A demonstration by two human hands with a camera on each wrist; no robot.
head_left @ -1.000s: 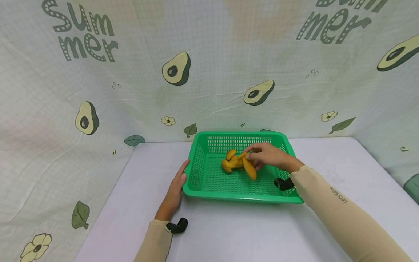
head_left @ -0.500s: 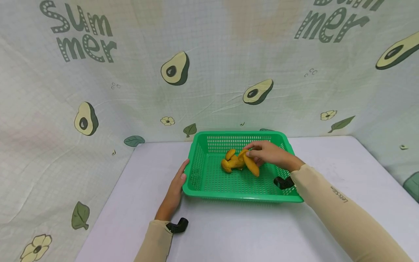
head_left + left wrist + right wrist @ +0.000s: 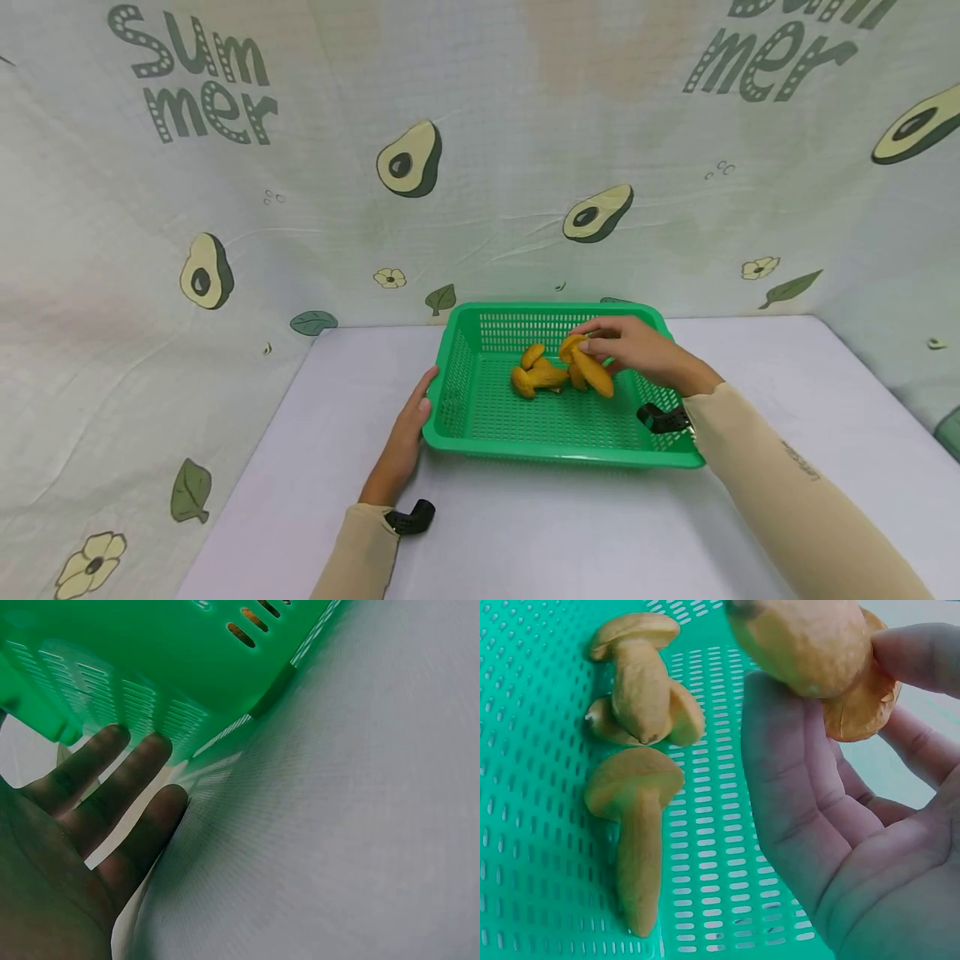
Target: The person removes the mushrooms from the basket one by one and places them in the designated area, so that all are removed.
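Note:
A yellow-brown mushroom [image 3: 595, 375] is pinched between the thumb and fingers of my right hand [image 3: 643, 351], above the right part of a green plastic basket [image 3: 555, 452]. In the right wrist view the stem of the held mushroom [image 3: 802, 645] points toward the camera. More mushrooms lie in the basket: one [image 3: 639, 832] on its own, another [image 3: 640, 690] across a partly hidden one [image 3: 684, 716]. My left hand [image 3: 402, 440] rests against the basket's left side. Its visible fingers [image 3: 120, 780] extend straight by the outer wall in the left wrist view.
The basket stands on a pale tabletop [image 3: 540, 533] near its back edge. Behind it hangs a cloth [image 3: 480, 167] printed with avocados and leaves. A black wrist camera [image 3: 663, 418] on the right arm sits over the basket's right side.
My right hand has shifted slightly right with the mushroom, drawing it away from the other mushrooms in the basket's middle. The left hand stays at the basket's side.

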